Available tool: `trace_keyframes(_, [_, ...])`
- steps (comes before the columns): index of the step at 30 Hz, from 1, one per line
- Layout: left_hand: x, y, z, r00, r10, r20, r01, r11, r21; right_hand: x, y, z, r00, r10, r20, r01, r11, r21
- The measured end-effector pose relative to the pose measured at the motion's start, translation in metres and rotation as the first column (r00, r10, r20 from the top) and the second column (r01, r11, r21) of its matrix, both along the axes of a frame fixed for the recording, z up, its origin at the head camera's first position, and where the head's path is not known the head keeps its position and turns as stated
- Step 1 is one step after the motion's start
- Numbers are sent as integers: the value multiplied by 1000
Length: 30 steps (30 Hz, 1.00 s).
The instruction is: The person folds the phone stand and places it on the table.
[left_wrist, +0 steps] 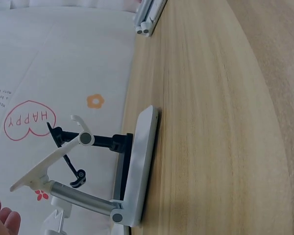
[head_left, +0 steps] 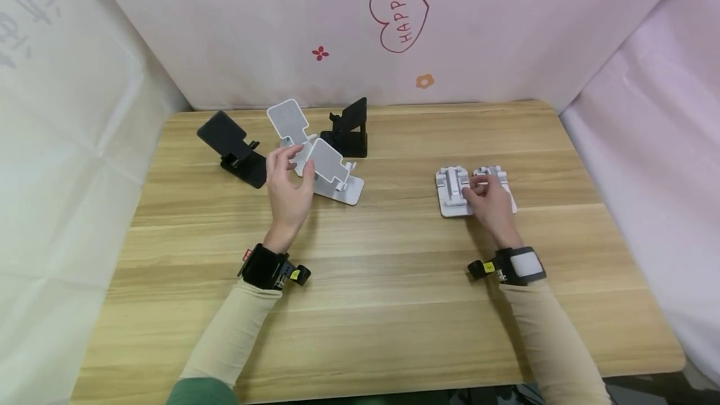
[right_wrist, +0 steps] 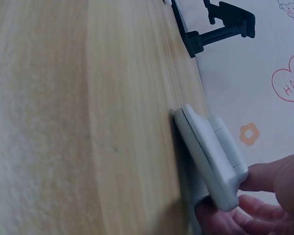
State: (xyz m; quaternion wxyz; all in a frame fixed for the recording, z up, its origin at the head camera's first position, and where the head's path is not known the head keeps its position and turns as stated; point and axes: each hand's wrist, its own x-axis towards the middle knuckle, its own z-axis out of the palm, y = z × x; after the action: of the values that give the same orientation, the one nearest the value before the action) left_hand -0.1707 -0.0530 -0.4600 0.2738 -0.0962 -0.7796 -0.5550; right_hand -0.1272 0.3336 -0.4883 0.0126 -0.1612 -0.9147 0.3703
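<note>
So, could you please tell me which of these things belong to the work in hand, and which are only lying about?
In the job, it seems:
two folded white stands, right hand on one
two open white stands, left hand near

Perhaps just lying about:
two black stands, held by neither hand; being similar, they may belong too

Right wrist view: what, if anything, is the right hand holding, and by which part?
The right hand has its grip on a folded white stand, by the edge facing the other folded stand.

Tabletop [head_left: 377, 305]: wood-grain, carrying stands
Blk stands [head_left: 250, 167] [head_left: 344, 142]: 2, standing unfolded
Gray stands [head_left: 329, 160] [head_left: 288, 120]: 2, standing nr blk
Folded stands [head_left: 453, 187] [head_left: 496, 171]: 2, lying R
</note>
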Motion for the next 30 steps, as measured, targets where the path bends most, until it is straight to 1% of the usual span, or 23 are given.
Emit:
trace_keyframes(4, [-1, 0, -4, 999, -17, 41, 18, 1000, -18, 0, 0, 1, 1000, 17, -8, -16, 997, 72])
trace_keyframes(9, [-2, 2, -7, 991, -41, 124, 44, 999, -23, -1, -2, 4, 998, 56, -13, -54, 989, 141])
trace_keyframes(13, [-4, 3, -8, 975, -65, 211, 68, 998, -7, -3, -2, 7, 996, 89, -29, -83, 983, 162])
trace_keyframes(16, [-5, 3, -9, 961, -85, 263, 85, 996, 12, -4, -2, 9, 995, 96, -20, -91, 980, 177])
trace_keyframes(21, [-7, 5, -9, 948, -113, 297, 105, 994, 44, -6, -2, 12, 996, 87, 15, -88, 976, 198])
trace_keyframes(23, [-8, 6, -9, 942, -120, 314, 109, 993, 53, -7, -2, 12, 996, 87, 17, -88, 975, 202])
trace_keyframes(26, [-8, 7, -9, 932, -126, 340, 115, 992, 53, -8, -2, 10, 996, 84, 22, -87, 975, 204])
trace_keyframes(30, [-9, 8, -9, 925, -129, 357, 123, 992, 39, -7, -4, 10, 997, 76, 32, -81, 977, 198])
